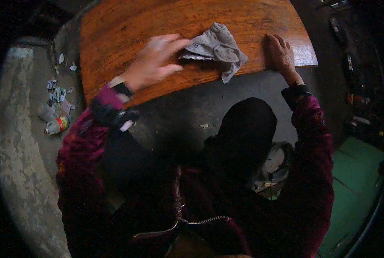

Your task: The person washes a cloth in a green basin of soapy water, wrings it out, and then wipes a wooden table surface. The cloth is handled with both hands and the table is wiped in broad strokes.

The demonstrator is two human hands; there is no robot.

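Note:
A crumpled grey cloth (219,48) lies on the wooden tabletop (124,29), and one corner hangs over the near edge. Blurred by motion, my left hand (156,63) is spread above the wood just left of the cloth. Its fingertips are at the cloth's left edge; whether they touch it cannot be told. My right hand (279,53) rests palm down on the tabletop near its right front corner, apart from the cloth. Its fingers look slightly bent, and the palm side is hidden.
At left, a plastic bottle (57,125) with a red and yellow label lies on the floor beside paper scraps (56,92). A worn concrete ledge (17,135) runs along that side. A green surface (356,177) is at lower right. My knee (250,119) is below the table edge.

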